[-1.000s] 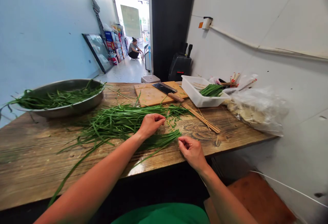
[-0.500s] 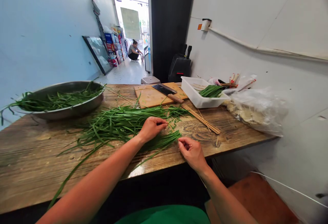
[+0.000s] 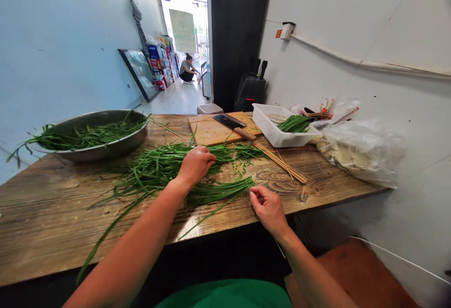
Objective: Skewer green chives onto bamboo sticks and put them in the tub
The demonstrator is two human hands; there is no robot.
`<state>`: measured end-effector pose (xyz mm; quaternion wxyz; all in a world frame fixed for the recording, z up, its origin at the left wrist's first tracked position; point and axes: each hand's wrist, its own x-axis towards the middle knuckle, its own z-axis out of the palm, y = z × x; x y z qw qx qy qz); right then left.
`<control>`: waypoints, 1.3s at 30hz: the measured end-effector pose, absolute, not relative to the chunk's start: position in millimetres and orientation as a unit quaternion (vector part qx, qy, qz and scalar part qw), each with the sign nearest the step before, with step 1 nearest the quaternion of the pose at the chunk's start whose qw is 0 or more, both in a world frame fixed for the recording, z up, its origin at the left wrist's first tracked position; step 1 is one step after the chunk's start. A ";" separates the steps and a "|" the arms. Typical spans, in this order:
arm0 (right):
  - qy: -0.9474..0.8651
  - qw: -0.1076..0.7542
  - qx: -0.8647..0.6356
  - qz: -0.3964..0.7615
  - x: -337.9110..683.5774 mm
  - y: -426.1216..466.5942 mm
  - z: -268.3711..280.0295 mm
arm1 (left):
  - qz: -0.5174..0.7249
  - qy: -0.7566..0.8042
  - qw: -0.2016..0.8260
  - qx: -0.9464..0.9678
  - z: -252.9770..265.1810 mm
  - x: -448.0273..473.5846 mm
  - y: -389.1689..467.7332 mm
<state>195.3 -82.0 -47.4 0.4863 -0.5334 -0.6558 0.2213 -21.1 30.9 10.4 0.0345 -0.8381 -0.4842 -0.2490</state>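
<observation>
A loose pile of garlic chives (image 3: 151,169) lies across the wooden table. Over its upper right part is my left hand (image 3: 196,166), fingers drawn together; what they hold, if anything, is hidden. Closer to me lies a neater bunch of chives (image 3: 221,192), its cut ends pointing right. My right hand (image 3: 269,208) is closed in a pinch at those ends. A thin bamboo skewer (image 3: 280,248) shows below its wrist and appears to run up into the grip. Short chive trimmings (image 3: 246,153) are scattered between the pile and the skewers.
A metal basin (image 3: 95,150) of chives stands left. A cleaver (image 3: 234,125) rests on the cutting board (image 3: 204,132), beside loose skewers (image 3: 282,161). Right are a white plastic tub (image 3: 278,138) with chives and a plastic bag (image 3: 366,148). A person (image 3: 188,68) squats near the doorway.
My left hand has moved left and slightly away from me, from above the near bunch's cut ends onto the pile. My right hand stays beside the cut ends. The view has shifted slightly.
</observation>
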 end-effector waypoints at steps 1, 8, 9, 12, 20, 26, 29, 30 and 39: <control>-0.656 0.486 -0.533 0.221 195.1 -82.2 -47.5 | -0.230 -0.483 0.050 -0.843 9.3 -22.6 32.4; -0.665 0.478 -0.532 0.216 196.0 -81.6 -48.0 | -0.219 -0.499 0.089 -0.833 1.4 -6.8 29.6; -0.666 0.478 -0.531 0.216 196.3 -81.4 -48.2 | -0.222 -0.499 0.088 -0.833 1.6 -4.3 28.4; -0.667 0.477 -0.531 0.213 196.6 -81.2 -48.2 | -0.232 -0.478 0.077 -0.844 2.3 0.8 25.2; -0.671 0.471 -0.529 0.220 195.5 -82.3 -46.0 | -0.295 -0.483 -0.068 -0.822 -6.6 12.6 25.9; -0.672 0.472 -0.526 0.223 196.4 -81.3 -47.1 | -0.315 -0.517 -0.153 -0.781 0.1 17.0 20.9; -0.671 0.472 -0.527 0.224 196.0 -81.6 -46.4 | -0.320 -0.512 -0.169 -0.779 0.3 16.7 20.2; -0.671 0.472 -0.526 0.224 196.0 -81.7 -46.0 | -0.321 -0.510 -0.175 -0.778 -0.4 16.4 20.7; -0.676 0.471 -0.523 0.219 196.3 -82.1 -44.1 | -0.335 -0.507 -0.229 -0.760 -1.9 16.0 23.1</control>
